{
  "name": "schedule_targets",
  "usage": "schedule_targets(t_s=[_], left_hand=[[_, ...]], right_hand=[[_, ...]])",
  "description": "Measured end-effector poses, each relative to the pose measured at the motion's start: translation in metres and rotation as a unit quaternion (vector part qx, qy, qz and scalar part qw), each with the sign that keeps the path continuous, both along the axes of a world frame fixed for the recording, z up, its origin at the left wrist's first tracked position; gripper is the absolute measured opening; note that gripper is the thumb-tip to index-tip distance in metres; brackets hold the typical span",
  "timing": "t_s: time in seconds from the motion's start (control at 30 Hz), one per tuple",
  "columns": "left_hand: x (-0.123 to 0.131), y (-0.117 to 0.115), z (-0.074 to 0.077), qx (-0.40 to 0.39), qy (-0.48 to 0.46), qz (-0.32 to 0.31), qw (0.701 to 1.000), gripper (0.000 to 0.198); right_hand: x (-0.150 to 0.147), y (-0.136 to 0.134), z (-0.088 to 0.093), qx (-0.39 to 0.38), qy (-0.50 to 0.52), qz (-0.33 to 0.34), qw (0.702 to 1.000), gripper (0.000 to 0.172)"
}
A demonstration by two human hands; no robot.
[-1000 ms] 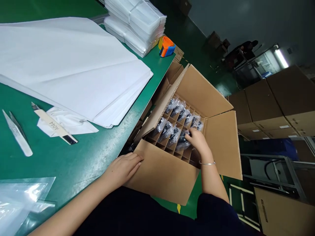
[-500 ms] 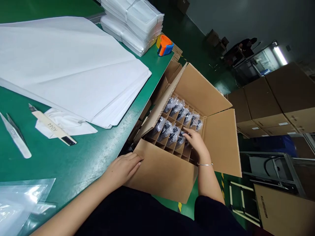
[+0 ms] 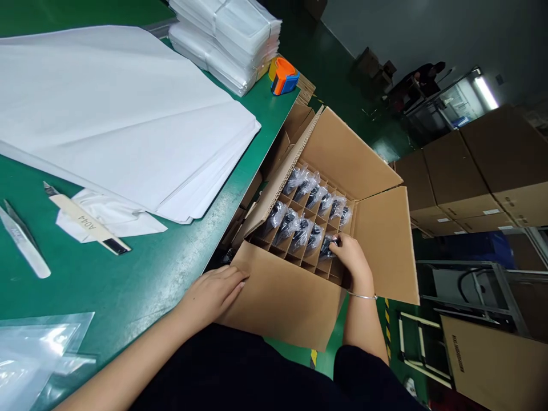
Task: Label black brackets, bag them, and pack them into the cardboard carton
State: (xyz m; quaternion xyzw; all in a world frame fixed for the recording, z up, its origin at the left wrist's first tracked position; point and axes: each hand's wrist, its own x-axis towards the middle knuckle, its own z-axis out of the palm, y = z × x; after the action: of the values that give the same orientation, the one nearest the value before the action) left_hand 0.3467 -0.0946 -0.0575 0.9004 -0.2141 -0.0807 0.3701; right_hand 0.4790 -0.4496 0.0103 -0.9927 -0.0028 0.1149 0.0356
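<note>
An open cardboard box [image 3: 278, 297] stands beside the table, its inside split by a cardboard divider grid [image 3: 309, 260]. Dark items in clear plastic bags [image 3: 302, 233] fill two rows of cells. My right hand [image 3: 351, 255], with a bangle at the wrist, reaches into the box. Its fingers are closed on a dark plastic-wrapped item [image 3: 327, 246] at the near row's right end; the item's lower part is hidden in the cell. My left hand [image 3: 216, 292] lies flat over the corner of the box's near flap, beside the table edge.
On the green table [image 3: 171, 279] lie white paper sheets [image 3: 128, 114], a utility knife [image 3: 88, 222], tweezers [image 3: 23, 242] and plastic bags [image 3: 38, 354]. Bundled clear bags [image 3: 231, 40] and an orange-blue tape dispenser [image 3: 285, 77] sit at the far corner. Stacked cartons [image 3: 475, 165] and a person [image 3: 422, 83] are beyond.
My right hand has moved slightly right and down, from the near row's fourth bag to the cell beside it. A dark wrapped item now shows at its fingertips. My left hand stays put.
</note>
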Motion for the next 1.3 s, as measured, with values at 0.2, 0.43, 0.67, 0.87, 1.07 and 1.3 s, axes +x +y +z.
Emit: schedule_targets(t_s=[0.2, 0.43, 0.67, 0.87, 1.07, 1.3], left_hand=[[0.001, 0.000, -0.002, 0.009, -0.018, -0.004, 1.000, 0.028], [0.000, 0.000, -0.006, 0.009, -0.032, -0.004, 0.999, 0.028], [0.000, 0.000, -0.005, 0.004, -0.025, -0.010, 1.000, 0.028], [-0.001, 0.000, -0.005, -0.003, -0.023, -0.002, 1.000, 0.031], [-0.001, 0.000, -0.006, 0.006, -0.003, -0.013, 1.000, 0.031], [0.001, 0.001, -0.003, 0.008, 0.009, -0.009, 1.000, 0.029]], right_hand=[[-0.004, -0.002, -0.011, 0.034, -0.028, -0.009, 0.999, 0.016], [0.019, -0.013, 0.022, 0.045, -0.105, -0.036, 0.993, 0.015], [0.018, -0.010, 0.031, 0.031, -0.092, -0.036, 0.995, 0.022], [0.006, 0.004, -0.001, 0.012, 0.005, -0.033, 0.999, 0.026], [0.002, -0.018, -0.003, -0.068, 0.026, -0.131, 0.989, 0.031], [-0.003, -0.014, -0.013, -0.060, 0.021, -0.113, 0.991, 0.026]])
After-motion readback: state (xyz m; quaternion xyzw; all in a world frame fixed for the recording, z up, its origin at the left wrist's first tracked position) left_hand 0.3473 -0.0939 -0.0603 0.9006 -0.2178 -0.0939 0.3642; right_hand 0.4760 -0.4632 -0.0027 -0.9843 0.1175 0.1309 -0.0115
